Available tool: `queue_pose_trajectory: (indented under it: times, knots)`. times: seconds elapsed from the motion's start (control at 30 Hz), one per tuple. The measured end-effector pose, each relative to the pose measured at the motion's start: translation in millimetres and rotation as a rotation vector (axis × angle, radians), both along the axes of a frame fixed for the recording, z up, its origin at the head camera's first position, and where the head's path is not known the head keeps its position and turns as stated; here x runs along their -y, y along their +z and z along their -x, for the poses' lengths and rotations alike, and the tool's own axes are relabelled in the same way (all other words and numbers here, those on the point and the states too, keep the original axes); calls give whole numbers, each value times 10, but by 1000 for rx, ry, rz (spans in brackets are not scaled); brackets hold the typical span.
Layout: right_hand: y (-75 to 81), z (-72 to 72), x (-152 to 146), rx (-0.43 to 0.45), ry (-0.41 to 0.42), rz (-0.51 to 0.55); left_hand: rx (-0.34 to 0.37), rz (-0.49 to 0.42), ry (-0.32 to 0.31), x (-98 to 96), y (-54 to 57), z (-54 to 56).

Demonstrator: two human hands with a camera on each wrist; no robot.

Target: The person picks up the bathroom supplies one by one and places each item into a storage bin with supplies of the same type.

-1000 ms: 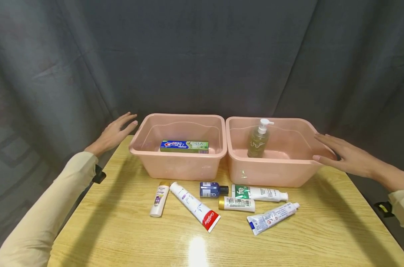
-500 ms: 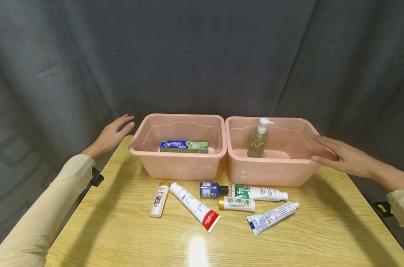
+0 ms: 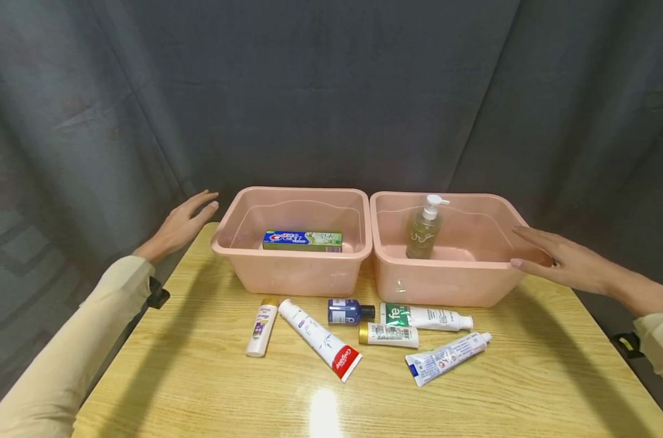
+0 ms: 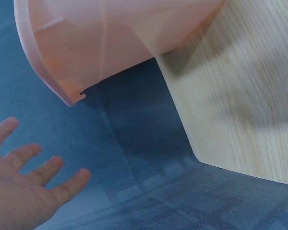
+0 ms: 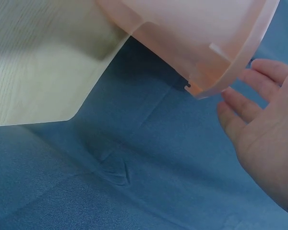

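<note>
In the head view, two pink tubs stand side by side on a wooden table (image 3: 200, 377) before a dark curtain (image 3: 331, 91). The left tub (image 3: 290, 277) holds a toothpaste box (image 3: 302, 240), lying on its long side, probably its steadiest position. The right tub (image 3: 441, 286) holds a pump bottle (image 3: 423, 231), upright with its nozzle on top; its base likely keeps it standing unaided. In front lie a white bottle (image 3: 261, 328), a red-ended tube (image 3: 317, 337), a blue bottle (image 3: 343, 311), a green-and-white tube (image 3: 424, 317), a gold-capped tube (image 3: 392, 334) and a blue-ended tube (image 3: 449, 357), all flat, a position that seems to keep them from toppling. The left hand (image 3: 179, 225) is beside the left tub; the right hand (image 3: 569, 258) is at the right tub's outer end. Both appear placed to frame the pair.

In the left wrist view, the left hand's fingers are spread, holding nothing, clear of the tub's rim.

In the right wrist view, the right hand's fingers are extended and unclenched, just beside the rim; whether they touch it, I cannot tell.
</note>
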State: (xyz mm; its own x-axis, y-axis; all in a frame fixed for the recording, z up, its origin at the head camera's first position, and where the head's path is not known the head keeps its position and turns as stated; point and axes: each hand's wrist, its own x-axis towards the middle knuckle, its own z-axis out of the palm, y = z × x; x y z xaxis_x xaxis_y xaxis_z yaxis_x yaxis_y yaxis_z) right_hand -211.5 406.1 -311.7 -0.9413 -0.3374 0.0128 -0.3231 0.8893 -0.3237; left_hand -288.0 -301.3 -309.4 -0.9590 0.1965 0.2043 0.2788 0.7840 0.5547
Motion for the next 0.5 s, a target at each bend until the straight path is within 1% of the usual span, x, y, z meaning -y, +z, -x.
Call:
queue_pose_trajectory:
  times: [0.17,0.5]
  knots:
    - [-25,-1,1,-18,16,-10,7,-5,2,11,-15,-23]
    - [-63,14,-28,-44,17,-26,26,-24,11,48,-45,-40]
